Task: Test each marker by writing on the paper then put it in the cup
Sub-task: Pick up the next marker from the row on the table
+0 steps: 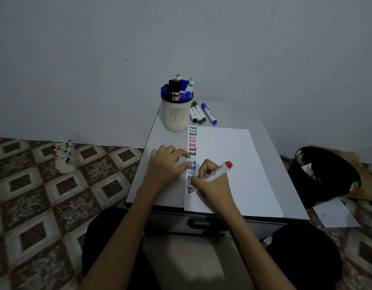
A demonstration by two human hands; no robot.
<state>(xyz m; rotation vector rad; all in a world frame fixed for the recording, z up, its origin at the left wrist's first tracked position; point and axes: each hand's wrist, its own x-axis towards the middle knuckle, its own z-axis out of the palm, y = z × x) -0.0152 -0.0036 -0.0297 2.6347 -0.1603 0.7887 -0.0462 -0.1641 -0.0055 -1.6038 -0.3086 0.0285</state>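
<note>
the right hand (212, 183) is clamped around a white marker with a red end (217, 172), tip at the white paper sheet's (233, 164) left edge. the left hand (166, 166), fingers loosely apart, rests beside the column. the paper's right side is bare; the cream slotted cup (176, 115) stands beyond.

A room in a home is suggested. A small grey desk (264, 130) is set against a bare pale wall (180, 38), and the floor (34, 195) is covered in brown and cream patterned tiles. A box of markers (64, 156), a black bin (323, 176) and a loose sheet (335, 214) are left on the floor.
</note>
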